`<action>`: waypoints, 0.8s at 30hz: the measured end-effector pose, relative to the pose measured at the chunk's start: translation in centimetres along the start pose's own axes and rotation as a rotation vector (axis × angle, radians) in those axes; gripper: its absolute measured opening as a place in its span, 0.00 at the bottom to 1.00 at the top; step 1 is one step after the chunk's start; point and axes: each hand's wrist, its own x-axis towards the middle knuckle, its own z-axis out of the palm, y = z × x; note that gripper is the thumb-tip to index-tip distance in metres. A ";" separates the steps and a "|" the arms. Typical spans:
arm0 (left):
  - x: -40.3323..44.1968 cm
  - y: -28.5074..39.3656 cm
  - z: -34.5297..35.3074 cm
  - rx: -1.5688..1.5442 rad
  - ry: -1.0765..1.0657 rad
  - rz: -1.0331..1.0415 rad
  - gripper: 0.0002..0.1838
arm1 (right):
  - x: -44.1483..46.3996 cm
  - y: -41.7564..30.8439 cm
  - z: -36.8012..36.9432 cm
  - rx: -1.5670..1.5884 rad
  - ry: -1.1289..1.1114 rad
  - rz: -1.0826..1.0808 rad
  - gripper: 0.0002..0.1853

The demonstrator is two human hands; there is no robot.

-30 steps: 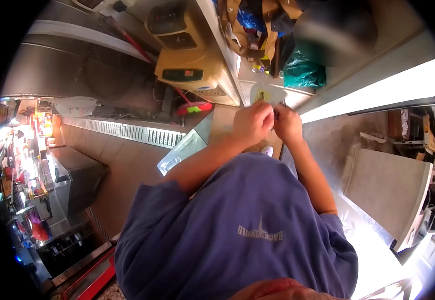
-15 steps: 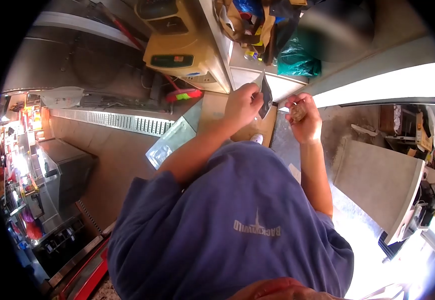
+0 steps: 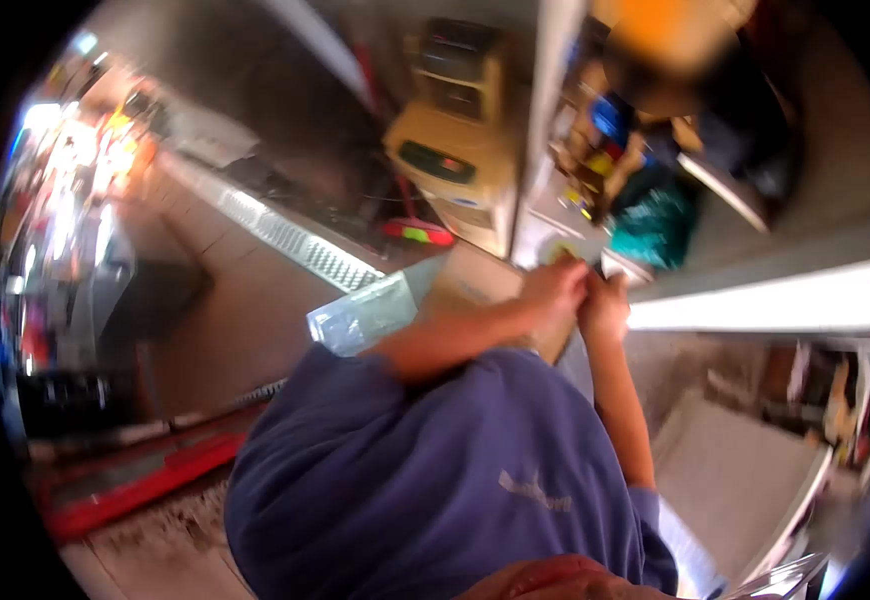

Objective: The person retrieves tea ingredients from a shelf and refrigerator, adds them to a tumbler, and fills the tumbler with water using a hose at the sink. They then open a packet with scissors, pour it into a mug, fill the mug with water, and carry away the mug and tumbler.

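My left hand [image 3: 555, 288] and my right hand [image 3: 605, 306] meet in front of my chest, both blurred by motion. The left fingers are closed in a pinch, and a dark sliver [image 3: 596, 271], likely the edge of the flat dark packet from the earlier frame, shows between the hands. My right fingers are curled shut against it; whatever lies inside that palm is hidden. Just beyond the left knuckles appears a small yellow-green patch [image 3: 562, 250], too smeared to name.
A green plastic bag [image 3: 652, 225] and cluttered items stand ahead on the right. Beige machines [image 3: 455, 165] are ahead, with a red and green broom head [image 3: 418, 232] beside them. A clear plastic-like sheet [image 3: 365, 315] lies left. A grey panel [image 3: 740, 490] is at right.
My hands have come together from apart. The brown lump in my right hand is no longer visible, and the packet is mostly hidden. The view has turned and shifted.
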 end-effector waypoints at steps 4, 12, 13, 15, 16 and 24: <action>0.4 0.9 -0.9 -0.005 -0.119 -0.058 0.07 | 0.2 2.9 3.4 0.067 0.036 -0.121 0.22; 0.2 1.8 -1.0 0.076 -0.099 0.168 0.07 | 1.5 5.2 4.8 0.016 -0.040 -0.145 0.14; -0.5 3.7 -2.4 0.056 -0.181 0.197 0.08 | 0.4 5.4 3.9 -0.046 -0.053 -0.147 0.13; -1.5 5.1 -2.8 0.095 -0.120 0.301 0.08 | -0.3 5.1 3.3 -0.134 -0.075 -0.169 0.13; -0.9 3.8 -1.7 0.113 -0.067 0.263 0.07 | -0.1 4.4 3.8 -0.135 -0.085 -0.171 0.13; 1.9 1.2 -5.1 0.058 0.052 -0.026 0.06 | 3.1 -1.7 0.0 0.343 0.104 -0.387 0.10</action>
